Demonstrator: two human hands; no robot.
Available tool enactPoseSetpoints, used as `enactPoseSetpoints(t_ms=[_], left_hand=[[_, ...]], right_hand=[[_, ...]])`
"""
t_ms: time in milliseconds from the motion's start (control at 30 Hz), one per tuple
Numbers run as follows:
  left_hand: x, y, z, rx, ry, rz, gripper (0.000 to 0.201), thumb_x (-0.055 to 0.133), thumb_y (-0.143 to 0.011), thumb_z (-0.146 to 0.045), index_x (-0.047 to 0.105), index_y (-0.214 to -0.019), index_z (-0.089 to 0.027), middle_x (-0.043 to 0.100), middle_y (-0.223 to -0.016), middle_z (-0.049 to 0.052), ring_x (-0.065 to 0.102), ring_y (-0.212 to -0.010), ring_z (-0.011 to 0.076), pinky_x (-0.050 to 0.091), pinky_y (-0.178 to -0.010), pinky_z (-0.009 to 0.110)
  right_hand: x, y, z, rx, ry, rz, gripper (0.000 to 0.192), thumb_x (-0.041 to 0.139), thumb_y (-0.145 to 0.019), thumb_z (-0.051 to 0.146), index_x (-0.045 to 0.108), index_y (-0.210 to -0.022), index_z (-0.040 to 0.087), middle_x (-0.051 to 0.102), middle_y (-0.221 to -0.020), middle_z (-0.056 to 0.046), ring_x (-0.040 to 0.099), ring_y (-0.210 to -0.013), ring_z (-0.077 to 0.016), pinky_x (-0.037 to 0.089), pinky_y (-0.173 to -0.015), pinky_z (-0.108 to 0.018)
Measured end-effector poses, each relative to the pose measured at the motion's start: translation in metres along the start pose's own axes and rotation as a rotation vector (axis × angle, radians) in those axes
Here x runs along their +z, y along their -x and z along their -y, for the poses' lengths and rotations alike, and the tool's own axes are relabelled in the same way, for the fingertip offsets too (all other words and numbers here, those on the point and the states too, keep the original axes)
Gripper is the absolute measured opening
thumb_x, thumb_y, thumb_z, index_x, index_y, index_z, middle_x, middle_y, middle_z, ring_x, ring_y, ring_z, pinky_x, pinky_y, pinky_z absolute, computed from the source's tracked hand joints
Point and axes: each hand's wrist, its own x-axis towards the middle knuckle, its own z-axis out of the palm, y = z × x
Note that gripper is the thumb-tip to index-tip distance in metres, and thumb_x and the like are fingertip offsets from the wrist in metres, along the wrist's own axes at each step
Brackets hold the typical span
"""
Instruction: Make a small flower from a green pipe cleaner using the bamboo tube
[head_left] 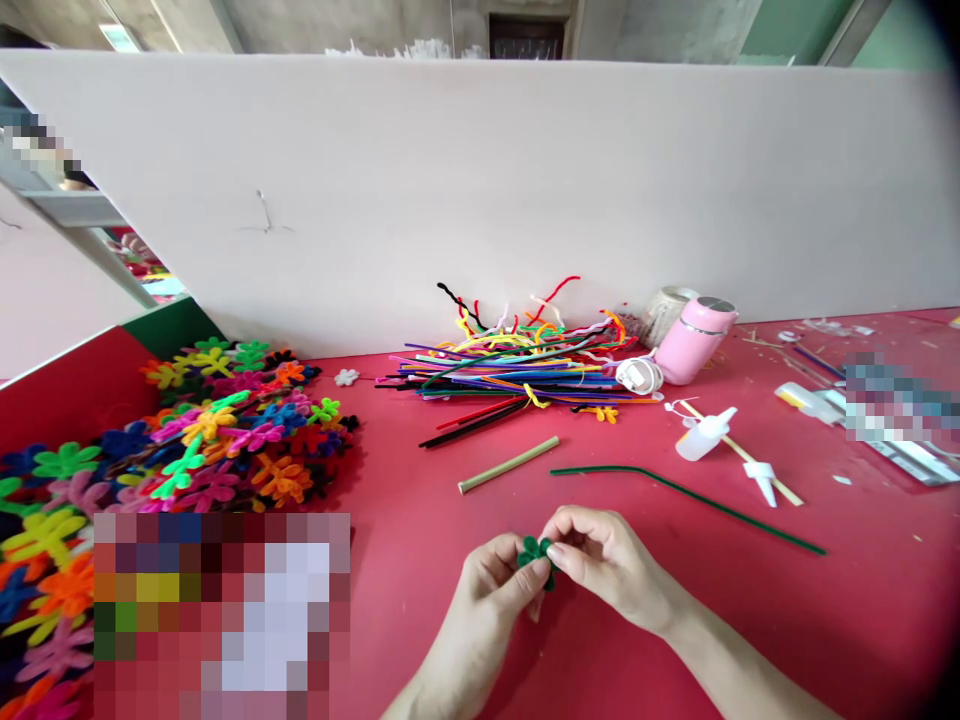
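Note:
Between my two hands is a small dark green pipe-cleaner flower [531,548] with looped petals. My left hand [491,590] pinches it from the left, thumb on its lower petals. My right hand [604,560] grips its right side between thumb and fingertips. Both hands are just above the red table, and the fingers cover part of the flower. Beyond them lies a long dark green pipe cleaner [697,492], bent near its left end. A short pale green stick [510,464] rests to its left.
Colourful pipe-cleaner flowers [202,440] heap up at the left. A bundle of pipe cleaners [517,375] lies by the white partition [480,200]. A pink cylindrical device [694,342] with a white cord stands at the back right, near a white glue bottle [703,437] and a thin wooden stick [780,487].

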Motion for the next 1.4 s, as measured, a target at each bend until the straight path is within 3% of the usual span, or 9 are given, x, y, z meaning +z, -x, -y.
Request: enactPoseSetpoints(t_ms=[167, 467, 700, 900, 1200, 1400], left_hand=[[-0.003, 0.0, -0.001, -0.028, -0.005, 0.043, 0.014, 0.064, -0.07, -0.022, 0.059, -0.063, -0.012, 0.049, -0.052, -0.003, 0.037, -0.048, 0.0058, 0.027, -0.048, 0.02], [0.0, 0.003, -0.006, -0.16, 0.4, 0.203, 0.009, 0.068, -0.064, -0.016, 0.062, -0.066, -0.01, 0.05, -0.054, -0.002, 0.039, -0.049, 0.005, 0.028, -0.049, 0.019], [-0.004, 0.0, -0.004, -0.139, 0.292, 0.107, 0.009, 0.067, -0.066, -0.017, 0.061, -0.065, -0.01, 0.048, -0.057, -0.001, 0.039, -0.051, 0.0059, 0.028, -0.051, 0.02], [-0.006, 0.001, 0.0, -0.121, 0.245, 0.148, 0.011, 0.066, -0.067, -0.019, 0.06, -0.066, -0.011, 0.046, -0.056, -0.001, 0.036, -0.051, 0.0062, 0.025, -0.05, 0.02], [-0.006, 0.002, -0.002, -0.162, 0.363, 0.263, 0.006, 0.062, -0.07, -0.014, 0.061, -0.07, -0.008, 0.045, -0.057, -0.001, 0.035, -0.052, 0.0062, 0.024, -0.051, 0.021], [-0.004, 0.002, -0.003, -0.196, 0.448, 0.307, 0.007, 0.06, -0.07, -0.014, 0.062, -0.068, -0.007, 0.043, -0.054, -0.001, 0.034, -0.049, 0.0064, 0.023, -0.05, 0.022]], right_hand=[[-0.004, -0.002, -0.004, 0.059, -0.135, 0.048, 0.008, 0.053, -0.077, 0.018, 0.055, -0.072, 0.013, 0.048, -0.06, 0.003, 0.039, -0.053, -0.0074, 0.032, -0.049, -0.018], [0.008, 0.002, -0.012, 0.057, -0.447, 0.009, 0.009, 0.056, -0.074, 0.023, 0.054, -0.071, 0.014, 0.046, -0.063, 0.003, 0.04, -0.055, -0.0084, 0.034, -0.053, -0.02], [0.001, 0.001, -0.008, -0.017, -0.126, 0.02, 0.008, 0.051, -0.08, 0.02, 0.051, -0.074, 0.015, 0.046, -0.065, 0.003, 0.039, -0.058, -0.0091, 0.033, -0.053, -0.02], [-0.002, 0.002, -0.006, -0.037, -0.013, 0.065, 0.005, 0.048, -0.08, 0.017, 0.049, -0.075, 0.016, 0.045, -0.068, 0.002, 0.04, -0.061, -0.0097, 0.034, -0.055, -0.021], [0.002, 0.001, -0.006, -0.023, -0.236, 0.071, 0.005, 0.05, -0.076, 0.014, 0.047, -0.071, 0.016, 0.042, -0.066, 0.003, 0.037, -0.058, -0.0093, 0.033, -0.053, -0.022], [0.002, 0.005, -0.006, -0.052, -0.206, 0.09, 0.007, 0.049, -0.074, 0.01, 0.047, -0.073, 0.016, 0.042, -0.069, 0.002, 0.038, -0.059, -0.0096, 0.033, -0.054, -0.022]])
